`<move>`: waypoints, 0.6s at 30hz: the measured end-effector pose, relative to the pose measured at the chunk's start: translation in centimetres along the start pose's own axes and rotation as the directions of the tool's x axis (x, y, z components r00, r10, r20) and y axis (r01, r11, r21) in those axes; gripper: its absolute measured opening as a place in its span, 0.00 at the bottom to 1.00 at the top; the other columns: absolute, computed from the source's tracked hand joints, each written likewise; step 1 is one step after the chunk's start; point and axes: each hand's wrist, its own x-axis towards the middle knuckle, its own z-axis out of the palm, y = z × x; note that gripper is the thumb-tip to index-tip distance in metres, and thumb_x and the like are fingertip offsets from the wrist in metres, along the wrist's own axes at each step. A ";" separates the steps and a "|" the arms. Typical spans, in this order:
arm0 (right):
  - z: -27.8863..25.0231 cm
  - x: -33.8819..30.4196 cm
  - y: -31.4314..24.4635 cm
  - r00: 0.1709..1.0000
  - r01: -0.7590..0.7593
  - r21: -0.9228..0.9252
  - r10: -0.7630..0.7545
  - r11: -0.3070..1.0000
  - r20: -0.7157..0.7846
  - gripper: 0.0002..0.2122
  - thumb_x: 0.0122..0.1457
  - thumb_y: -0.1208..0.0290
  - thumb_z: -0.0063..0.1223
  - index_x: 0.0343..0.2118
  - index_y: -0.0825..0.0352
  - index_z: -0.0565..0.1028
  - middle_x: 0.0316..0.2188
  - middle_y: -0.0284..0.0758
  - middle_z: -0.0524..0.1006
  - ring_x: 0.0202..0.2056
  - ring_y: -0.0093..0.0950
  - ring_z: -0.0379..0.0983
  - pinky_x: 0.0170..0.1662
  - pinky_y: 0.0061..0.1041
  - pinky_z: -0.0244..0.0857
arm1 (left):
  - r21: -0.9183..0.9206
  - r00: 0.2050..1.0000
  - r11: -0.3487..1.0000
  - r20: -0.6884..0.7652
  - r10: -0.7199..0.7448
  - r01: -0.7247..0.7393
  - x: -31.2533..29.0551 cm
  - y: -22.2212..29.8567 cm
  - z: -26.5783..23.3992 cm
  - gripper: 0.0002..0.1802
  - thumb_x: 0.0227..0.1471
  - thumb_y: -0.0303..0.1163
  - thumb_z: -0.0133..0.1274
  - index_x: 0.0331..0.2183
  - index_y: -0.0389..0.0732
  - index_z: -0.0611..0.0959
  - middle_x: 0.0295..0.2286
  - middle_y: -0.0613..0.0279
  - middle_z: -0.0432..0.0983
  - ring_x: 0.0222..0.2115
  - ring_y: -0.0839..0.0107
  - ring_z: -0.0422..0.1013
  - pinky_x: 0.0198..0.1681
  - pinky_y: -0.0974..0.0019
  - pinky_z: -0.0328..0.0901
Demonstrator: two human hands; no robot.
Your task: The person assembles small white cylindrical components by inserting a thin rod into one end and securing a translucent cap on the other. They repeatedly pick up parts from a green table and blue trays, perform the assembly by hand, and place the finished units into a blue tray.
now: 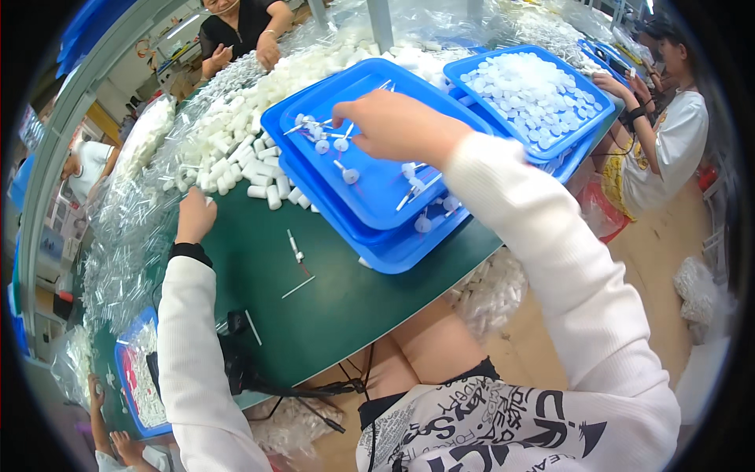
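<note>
My right hand (405, 126) is over the upper blue tray (303, 185). Its index finger and thumb are apart, with a thin white stick below them among the tray's pieces. Several small parts with round translucent discs (350, 175) and thin stems lie in that tray. My left hand (195, 219) is closed at the edge of the heap of white cylinders (236, 165), pinching a small white cylinder (209, 201) that shows only at the fingertips. Between my arms, a thin white part with a narrow tube (296, 248) and a loose white stick (298, 286) lie on the green table (259, 216).
Another blue tray (605, 106), full of translucent discs (531, 90), stands at the right. Clear plastic tubes (118, 259) are heaped at the left. A black stand with cables (259, 374) is at the near edge. Other people sit around the table; a metal post (380, 23) rises at the back.
</note>
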 end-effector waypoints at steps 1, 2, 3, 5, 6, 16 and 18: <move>0.3 0.7 0.8 0.995 -0.022 -0.095 0.031 0.995 0.095 0.12 0.48 0.76 0.48 0.38 0.64 0.73 0.31 0.43 0.76 0.34 0.40 0.73 0.37 0.36 0.66 | -0.074 0.998 0.996 -0.009 0.056 -0.057 0.3 1.8 0.2 0.11 0.42 0.28 0.50 0.29 0.32 0.70 0.27 0.41 0.73 0.31 0.43 0.70 0.35 0.51 0.64; 1.0 1.3 1.5 0.981 -0.021 -0.164 0.053 0.986 0.189 0.13 0.47 0.76 0.48 0.39 0.63 0.73 0.33 0.43 0.76 0.35 0.41 0.73 0.38 0.37 0.66 | -0.124 0.995 0.988 -0.013 0.096 -0.097 0.0 2.7 0.0 0.11 0.42 0.28 0.49 0.29 0.32 0.70 0.26 0.41 0.73 0.31 0.42 0.69 0.34 0.50 0.63; 2.5 2.4 1.8 0.981 0.001 -0.178 0.034 0.984 0.189 0.13 0.47 0.76 0.48 0.39 0.63 0.72 0.33 0.43 0.76 0.35 0.41 0.73 0.38 0.37 0.66 | -0.132 0.994 0.986 -0.056 0.098 -0.105 -1.0 2.2 -0.7 0.09 0.42 0.26 0.49 0.28 0.34 0.69 0.25 0.41 0.72 0.31 0.42 0.69 0.34 0.50 0.63; 4.0 3.2 2.4 0.980 0.012 -0.253 0.039 0.967 0.196 0.13 0.47 0.76 0.47 0.39 0.64 0.72 0.33 0.43 0.75 0.36 0.41 0.72 0.39 0.37 0.66 | -0.170 0.993 0.979 -0.074 0.097 -0.108 -2.0 2.9 -0.8 0.08 0.43 0.25 0.49 0.29 0.34 0.69 0.25 0.41 0.72 0.31 0.42 0.69 0.34 0.50 0.63; 3.9 3.3 1.6 0.987 0.000 -0.260 0.041 0.966 0.153 0.12 0.47 0.75 0.47 0.38 0.64 0.72 0.32 0.42 0.75 0.36 0.41 0.72 0.39 0.37 0.66 | -0.178 0.993 0.979 -0.082 0.089 -0.103 -2.6 3.0 -1.2 0.08 0.43 0.24 0.49 0.29 0.35 0.69 0.25 0.41 0.72 0.31 0.42 0.68 0.34 0.50 0.62; -4.5 -8.6 -7.2 0.912 0.084 0.628 0.194 0.774 -0.361 0.10 0.50 0.74 0.49 0.35 0.71 0.68 0.26 0.37 0.75 0.27 0.28 0.73 0.32 0.23 0.67 | -0.926 0.993 0.365 0.115 0.017 0.101 -16.3 17.9 -14.6 0.16 0.42 0.17 0.56 0.25 0.39 0.63 0.32 0.52 0.73 0.29 0.72 0.73 0.30 0.73 0.70; -4.5 -12.6 -9.8 0.935 0.118 0.895 0.255 0.431 -0.246 0.12 0.58 0.68 0.39 0.38 0.72 0.66 0.25 0.41 0.74 0.26 0.28 0.73 0.30 0.24 0.69 | -0.952 0.974 0.224 0.223 0.039 0.209 -19.6 21.3 -15.7 0.17 0.43 0.16 0.55 0.25 0.39 0.62 0.35 0.48 0.74 0.34 0.72 0.72 0.33 0.73 0.68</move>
